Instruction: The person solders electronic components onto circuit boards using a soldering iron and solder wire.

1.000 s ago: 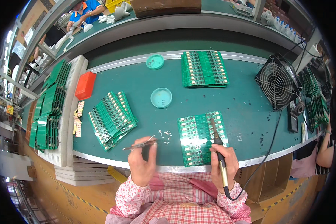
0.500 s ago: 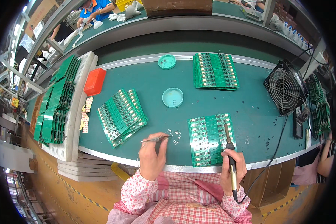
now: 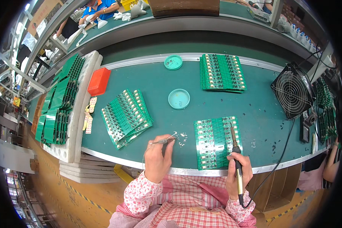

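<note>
Plainly, the green bench (image 3: 152, 79) spreads ahead of both hands. Well out to the right of the right hand (image 3: 239, 169) stands a black fan (image 3: 293, 91), its grille turned toward the hands, perhaps to draw off fumes. One stack of boards (image 3: 223, 74) sits far beyond the right hand, and a fanned-out pile (image 3: 127, 117) lies ahead and left of the left hand (image 3: 158, 157), seemingly spaced apart to leave elbow room. A circuit board (image 3: 207, 142) lies flat just ahead of the right hand, which is wrapped round a soldering iron (image 3: 236, 150), tip over the board; whether it touches, I cannot tell. The left hand narrowly pinches tweezers (image 3: 159, 141) beside scattered white bits (image 3: 183, 135), probably kept close for short reaches
</note>
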A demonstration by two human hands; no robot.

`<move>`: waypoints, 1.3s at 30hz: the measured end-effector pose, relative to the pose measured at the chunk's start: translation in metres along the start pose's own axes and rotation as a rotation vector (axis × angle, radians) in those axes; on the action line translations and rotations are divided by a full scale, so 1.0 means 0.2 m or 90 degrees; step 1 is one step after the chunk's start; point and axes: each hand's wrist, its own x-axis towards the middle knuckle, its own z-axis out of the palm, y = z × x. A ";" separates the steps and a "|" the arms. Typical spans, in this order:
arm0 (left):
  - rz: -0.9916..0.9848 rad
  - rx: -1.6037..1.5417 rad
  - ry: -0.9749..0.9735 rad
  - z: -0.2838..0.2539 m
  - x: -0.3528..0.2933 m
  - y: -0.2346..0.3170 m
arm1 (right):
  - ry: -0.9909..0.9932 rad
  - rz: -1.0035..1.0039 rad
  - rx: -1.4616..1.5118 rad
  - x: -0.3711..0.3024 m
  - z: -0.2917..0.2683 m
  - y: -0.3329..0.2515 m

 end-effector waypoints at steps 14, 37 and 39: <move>0.038 -0.001 0.055 0.01 -0.05 0.02 | 0.033 0.015 0.016 -0.04 -0.02 -0.02; 0.036 -0.126 -0.095 0.11 -0.13 0.19 | 0.047 -0.041 0.030 -0.02 -0.02 0.03; 0.017 -0.137 -0.099 0.10 -0.13 0.19 | 0.045 -0.041 0.031 -0.02 -0.02 0.03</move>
